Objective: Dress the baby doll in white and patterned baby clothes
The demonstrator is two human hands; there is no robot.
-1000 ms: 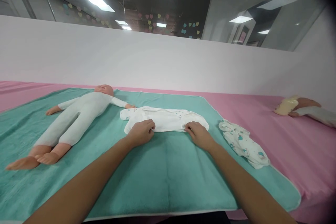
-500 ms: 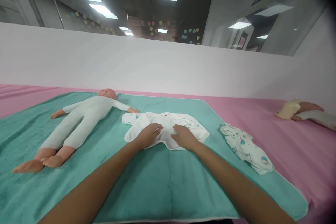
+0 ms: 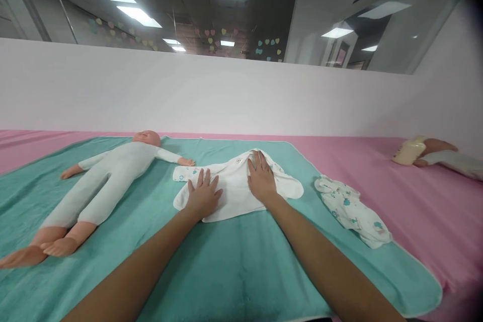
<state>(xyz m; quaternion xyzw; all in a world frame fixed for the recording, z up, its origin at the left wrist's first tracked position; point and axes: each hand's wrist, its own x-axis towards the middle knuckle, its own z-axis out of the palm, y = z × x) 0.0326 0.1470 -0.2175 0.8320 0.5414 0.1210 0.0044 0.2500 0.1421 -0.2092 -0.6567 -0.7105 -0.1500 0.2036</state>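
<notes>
A white baby shirt with teal prints on its sleeves lies spread on a green blanket. My left hand rests flat on its left part, fingers spread. Higher up, near the collar, my right hand lies on the cloth with its fingers stretched out. Both hands are open and press on the fabric; part of the shirt is hidden under them. To the left a baby doll in a pale bodysuit lies on its back, one hand close to the shirt's left sleeve.
A folded printed baby garment lies on the blanket's right side. On the pink sheet at the far right are a yellowish bottle and part of another doll. A white wall with a window above it stands behind.
My fingers have straightened and spread over the shirt. My right hand has moved up toward the collar, and my left hand slightly left. The shirt's lower edge looks straighter, and its collar is pushed up.
</notes>
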